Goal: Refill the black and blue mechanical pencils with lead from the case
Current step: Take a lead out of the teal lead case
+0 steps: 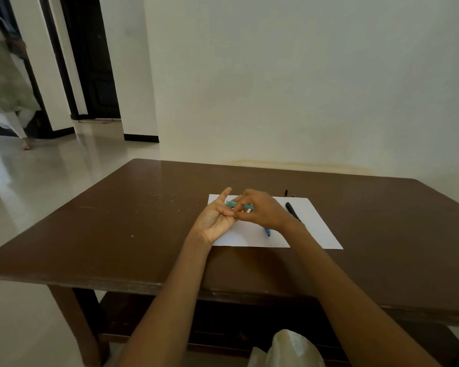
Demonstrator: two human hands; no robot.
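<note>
1. Left hand [217,221], palm up, and right hand [260,210] both pinch teal lead case [235,205] above white paper [310,229].
2. Blue pencil [267,231] and black pencil [292,209] lie on paper, on brown counter [117,221].

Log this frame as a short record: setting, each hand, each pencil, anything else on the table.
setting: brown table with white paper on it
left hand: palm up, fingers at the teal case
right hand: pinches at the case
blue pencil: on paper, mostly hidden under right wrist
black pencil: on paper, untouched
other: small dark pieces beyond paper, unclear
</note>
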